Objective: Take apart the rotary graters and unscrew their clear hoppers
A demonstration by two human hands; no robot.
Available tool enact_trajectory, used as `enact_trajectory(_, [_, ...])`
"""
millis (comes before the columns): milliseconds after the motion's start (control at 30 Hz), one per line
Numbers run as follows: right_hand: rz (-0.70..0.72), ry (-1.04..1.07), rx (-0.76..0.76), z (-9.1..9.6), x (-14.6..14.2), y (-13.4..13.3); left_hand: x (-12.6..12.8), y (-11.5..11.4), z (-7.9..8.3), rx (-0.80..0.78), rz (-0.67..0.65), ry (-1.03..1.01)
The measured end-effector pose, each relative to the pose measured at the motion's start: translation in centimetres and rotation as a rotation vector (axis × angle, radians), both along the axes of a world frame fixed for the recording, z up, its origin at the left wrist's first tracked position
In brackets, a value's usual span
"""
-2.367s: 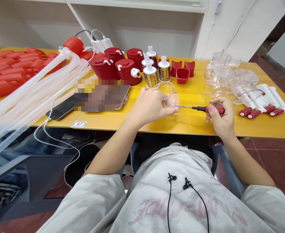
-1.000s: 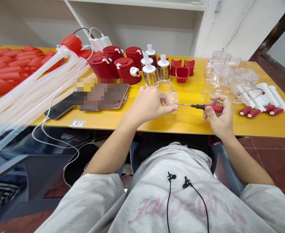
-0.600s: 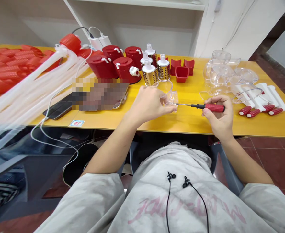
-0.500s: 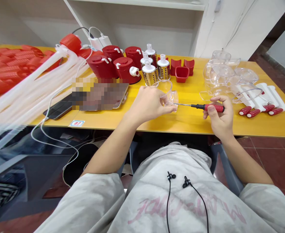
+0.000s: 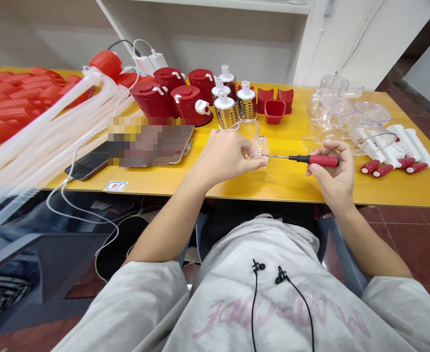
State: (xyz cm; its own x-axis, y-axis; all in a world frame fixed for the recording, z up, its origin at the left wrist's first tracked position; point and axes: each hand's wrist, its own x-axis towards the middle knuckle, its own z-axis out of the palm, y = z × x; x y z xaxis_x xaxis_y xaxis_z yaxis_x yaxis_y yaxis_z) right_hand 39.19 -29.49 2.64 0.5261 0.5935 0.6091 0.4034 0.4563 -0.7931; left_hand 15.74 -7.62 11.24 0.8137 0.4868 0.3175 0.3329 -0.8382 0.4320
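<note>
The person's left hand is curled almost closed around a clear plastic cup-shaped housing, with the fingers wrapped along its near side and the housing held just above a yellow wooden table. The right hand is nearly closed around a red-and-black-handled screwdriver, gripping the handle between thumb and curled fingers. The screwdriver's thin steel shaft points left, and its tip reaches the housing's lower edge by the left fingertips (whether it sits in a screw there is too small to tell). Just behind the housing stand two stainless steel grater drums with white caps, beside a row of glossy red round canisters and small red square cups. To the right lie stacked clear plastic bowls and white bars with red tips. On the left are long translucent corrugated tubes, red ribbed pieces, a black phone and a pixelated flat object.
</note>
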Motion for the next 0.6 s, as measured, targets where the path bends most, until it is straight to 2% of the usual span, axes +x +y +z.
enact_trajectory(200, [0.006, 0.018, 0.02, 0.15, -0.11, -0.04, 0.0, -0.12, 0.15, -0.027, 0.006, 0.012])
enact_trajectory(600, [-0.03, 0.018, -0.039, 0.77, -0.44, -0.32, 0.19, -0.13, 0.12, -0.005, 0.022, 0.019])
